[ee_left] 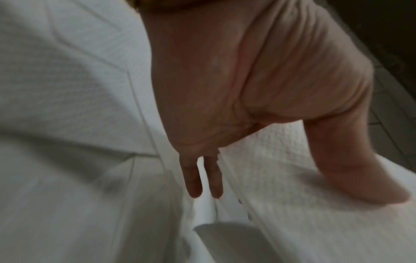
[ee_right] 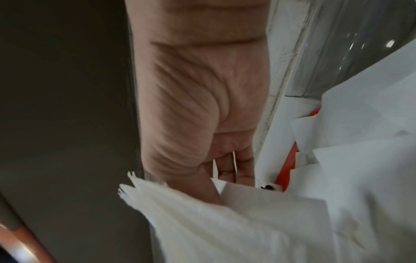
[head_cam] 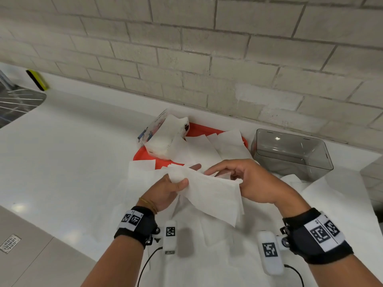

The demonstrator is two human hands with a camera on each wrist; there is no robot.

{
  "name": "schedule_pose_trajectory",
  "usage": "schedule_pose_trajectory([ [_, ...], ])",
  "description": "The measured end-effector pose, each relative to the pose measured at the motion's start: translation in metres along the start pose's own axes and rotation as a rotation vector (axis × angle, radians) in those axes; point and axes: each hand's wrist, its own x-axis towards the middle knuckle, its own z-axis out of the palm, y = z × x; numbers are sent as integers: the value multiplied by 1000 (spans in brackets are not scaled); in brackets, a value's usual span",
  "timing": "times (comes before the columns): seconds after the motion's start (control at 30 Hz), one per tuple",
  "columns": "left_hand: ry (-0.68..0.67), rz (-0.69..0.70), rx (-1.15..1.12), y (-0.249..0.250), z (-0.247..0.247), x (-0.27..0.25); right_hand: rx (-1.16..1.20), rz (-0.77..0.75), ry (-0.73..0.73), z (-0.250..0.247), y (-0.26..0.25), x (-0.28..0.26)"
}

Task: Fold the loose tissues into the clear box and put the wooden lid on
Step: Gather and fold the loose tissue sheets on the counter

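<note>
The stack of folded tissues (head_cam: 209, 193) hangs in the air between my 2 hands, above the near middle of the counter, its lower edge sagging toward me. It is soft embossed paper in several plies: very light, limp, easy to tear or crease, and the sheets will likely slide on each other if I loosen up. Best held at the 2 short ends, near the top fold, with flat pressure and no tugging.

My left hand (head_cam: 165, 190) pinches the left end, thumb on the near face and fingers behind. The left wrist view shows the thumb pressed flat on the paper and 2 fingers straight beside it.

My right hand (head_cam: 255, 183) grips the right end, fingers curled over the top edge. The right wrist view is blurred, but paper sits between the fingers there.

More loose tissues (head_cam: 199, 251) lie spread on the counter (head_cam: 68, 146) under my wrists and over the red tray (head_cam: 196, 129) just beyond. A torn tissue pack (head_cam: 163, 135) sits on the tray's far left.

The clear box (head_cam: 290, 152) stands empty at far right, against the brick wall (head_cam: 207, 48), well within reach. I see no wooden lid in any view.

A sink (head_cam: 18, 100) with a sponge (head_cam: 37, 79) lies far left.
</note>
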Motion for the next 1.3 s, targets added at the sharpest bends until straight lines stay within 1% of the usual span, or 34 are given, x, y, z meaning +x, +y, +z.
schedule_pose_trajectory([
  [0.1, -68, 15, -170, -3, 16, -1, 65, -24, -27, -3, -9, -5],
  [0.17, -90, -10, -264, -7, 25, -1, 110, -16, -18, -6, -10, -7],
  [0.27, -45, -60, -404, -19, 37, -7, 173, -20, 37, -7, -8, -8],
  [0.33, -11, -65, -440, -27, 43, -10, 195, -35, 85, -8, -4, -10],
  [0.4, 49, -64, -429, -30, 49, -14, 244, -36, 131, -7, 1, -13],
  [0.47, 152, -74, -408, -29, 51, -17, 299, -16, 176, -6, 9, -16],
  [0.6, 327, -39, -385, -21, 50, -30, 326, 80, 257, -1, 23, -26],
  [0.8, 445, -60, -230, -13, 49, -46, 392, 163, 343, 14, 44, -36],
  [0.93, 468, -128, -162, -15, 46, -52, 420, 194, 381, 26, 54, -40],
  [1.1, 469, -170, -120, -18, 47, -60, 497, 228, 357, 36, 66, -44],
  [1.23, 495, -133, -106, -17, 52, -62, 563, 253, 384, 41, 76, -49],
  [1.3, 493, -80, -122, -15, 56, -64, 622, 247, 332, 44, 90, -53],
])
